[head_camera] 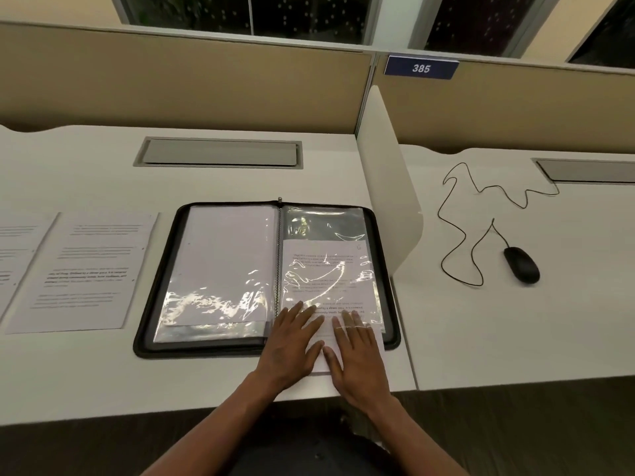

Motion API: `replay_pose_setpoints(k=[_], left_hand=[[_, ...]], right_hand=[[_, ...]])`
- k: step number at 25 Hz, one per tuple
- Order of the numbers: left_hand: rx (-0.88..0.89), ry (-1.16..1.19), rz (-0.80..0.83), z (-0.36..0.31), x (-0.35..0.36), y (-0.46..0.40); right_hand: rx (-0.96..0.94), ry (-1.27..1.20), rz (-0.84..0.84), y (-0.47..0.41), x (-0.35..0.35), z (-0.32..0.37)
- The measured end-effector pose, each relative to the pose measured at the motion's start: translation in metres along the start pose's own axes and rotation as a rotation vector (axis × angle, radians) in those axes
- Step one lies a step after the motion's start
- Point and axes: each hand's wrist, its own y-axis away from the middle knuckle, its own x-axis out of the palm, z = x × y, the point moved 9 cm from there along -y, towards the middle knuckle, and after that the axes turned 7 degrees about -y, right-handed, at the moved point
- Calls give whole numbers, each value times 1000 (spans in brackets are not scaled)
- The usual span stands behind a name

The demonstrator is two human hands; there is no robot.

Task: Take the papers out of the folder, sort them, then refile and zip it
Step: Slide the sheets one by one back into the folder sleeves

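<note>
A black zip folder [156, 280] lies open on the white desk, with clear plastic sleeves on both sides of its ring spine. The left sleeve [220, 269] holds a blank-looking sheet. A printed paper [326, 269] sits partway inside the right sleeve, its lower end sticking out over the folder's front edge. My left hand [292, 341] rests flat on that lower end with fingers spread. My right hand [357, 352] lies flat beside it, its fingertips under the sleeve's plastic. Two more printed papers [86, 269] lie on the desk left of the folder.
A white divider panel [388, 187] stands just right of the folder. Beyond it a black wired mouse [521, 264] and its looping cable [460, 214] lie on the neighbouring desk. A grey cable hatch [220, 152] is set into the desk behind the folder.
</note>
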Motion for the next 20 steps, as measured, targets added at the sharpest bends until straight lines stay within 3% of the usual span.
replay_pose_setpoints(k=[3, 8, 14, 20], left_hand=[[-31, -15, -45, 2, -3, -3], [-48, -15, -74, 0, -8, -7], [-45, -44, -63, -5, -6, -8], [-53, 17, -174, -14, -28, -17]], right_hand=[[-13, -33, -14, 8, -3, 0], [-22, 51, 101, -4, 6, -4], [-33, -19, 12, 1, -7, -1], [-24, 20, 83, -21, 0, -8]])
